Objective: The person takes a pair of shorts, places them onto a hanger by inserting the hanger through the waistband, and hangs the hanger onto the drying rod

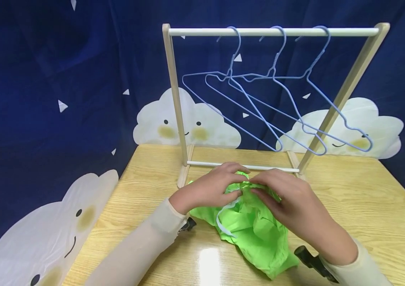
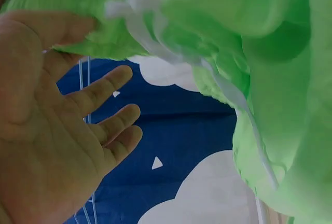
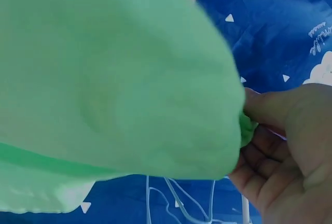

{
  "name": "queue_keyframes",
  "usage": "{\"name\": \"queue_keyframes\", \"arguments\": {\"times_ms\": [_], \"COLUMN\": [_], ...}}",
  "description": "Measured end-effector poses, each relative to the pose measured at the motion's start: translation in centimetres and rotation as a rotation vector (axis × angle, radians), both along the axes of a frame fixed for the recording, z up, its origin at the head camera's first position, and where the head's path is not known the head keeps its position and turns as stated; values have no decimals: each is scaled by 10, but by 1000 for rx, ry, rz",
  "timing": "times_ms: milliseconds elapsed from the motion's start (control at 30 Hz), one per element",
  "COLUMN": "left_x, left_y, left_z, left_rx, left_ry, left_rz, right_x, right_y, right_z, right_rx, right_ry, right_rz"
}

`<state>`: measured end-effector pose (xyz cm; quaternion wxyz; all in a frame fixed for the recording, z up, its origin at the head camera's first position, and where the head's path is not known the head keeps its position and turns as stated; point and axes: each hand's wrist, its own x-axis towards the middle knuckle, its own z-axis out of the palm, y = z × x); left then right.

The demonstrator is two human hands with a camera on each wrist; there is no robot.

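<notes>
Bright green shorts [image 1: 259,226] with a gathered waistband and a white drawstring [image 1: 225,228] hang bunched between the two hands, just above the table. My left hand [image 1: 214,188] pinches the waistband between thumb and index finger; in the left wrist view the other fingers of that hand [image 2: 67,115] stand loosely spread. On the other side, my right hand [image 1: 295,200] pinches the waistband close to the left fingertips. In the right wrist view the green cloth [image 3: 119,79] covers much of the frame, with a gathered edge between the right hand's [image 3: 285,151] thumb and fingers.
Behind the hands stands a wooden clothes rack [image 1: 173,87] with a white top bar [image 1: 202,32]. Three blue wire hangers [image 1: 252,97] hang from it. The rack's feet rest on the wooden table [image 1: 349,206], in front of a dark blue curtain [image 1: 62,47] with cloud shapes.
</notes>
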<state>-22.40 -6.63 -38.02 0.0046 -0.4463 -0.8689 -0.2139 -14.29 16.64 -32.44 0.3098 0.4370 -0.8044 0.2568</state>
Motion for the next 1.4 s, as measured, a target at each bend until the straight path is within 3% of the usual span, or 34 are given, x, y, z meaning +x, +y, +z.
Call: {"name": "queue_keyframes", "arguments": {"times_ms": [167, 300, 500, 667, 933, 1067, 1400], "left_x": [1, 2, -1, -4, 1, 2, 8], "left_y": [-4, -7, -15, -26, -42, -51, -79], "left_z": [0, 1, -3, -2, 17, 26, 49], "left_rx": [-3, 17, 43, 63, 181, 239, 233], "left_ry": [-20, -48, -24, -19, -17, -12, 60], "left_rz": [-9, -23, -15, -28, -18, -12, 69], "right_x": [1, 0, -3, -7, -14, -17, -19], "right_y": [10, 20, 34, 48, 66, 71, 84], "right_z": [7, 12, 21, 24, 23, 24, 30], "right_rx": [-109, -197, -361, -495, -599, -665, -760], "right_ry": [40, 18, 25, -51, -110, -136, -156], "right_rz": [-27, -47, -125, -183, -270, -267, -260]}}
